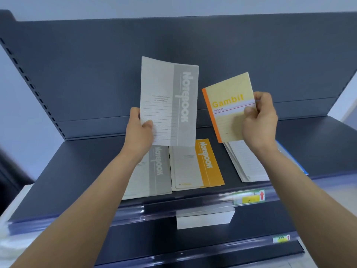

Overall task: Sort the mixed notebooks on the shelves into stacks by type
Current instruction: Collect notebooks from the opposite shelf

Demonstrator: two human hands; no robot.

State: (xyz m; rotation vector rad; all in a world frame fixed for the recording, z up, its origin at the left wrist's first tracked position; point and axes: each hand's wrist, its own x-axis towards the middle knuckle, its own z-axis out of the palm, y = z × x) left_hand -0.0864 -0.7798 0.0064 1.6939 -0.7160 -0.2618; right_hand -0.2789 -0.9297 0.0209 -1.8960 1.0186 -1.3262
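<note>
I hold two notebooks up over the shelf (77,171). My left hand (138,130) grips the grey Notebook (170,101) by its bottom left corner, with my thumb in front and the other fingers behind. My right hand (258,117) pinches the yellow Gambit notebook (229,107) at its right edge. Both stand upright with their covers facing me, a bit apart.

Just below my left fingers lies a grey pile (154,171) that looks the same, so I think the grey one goes there. I should lower it flat and line up the edges so the pile is neat. The orange pile (197,165) is lower down, between my hands, and I should keep off it. Below my right fingers is a pale pile (245,161). I cannot tell its kind, so I should check before the Gambit lands there.

Both my arms reach forward, and my hands are high above the piles.
</note>
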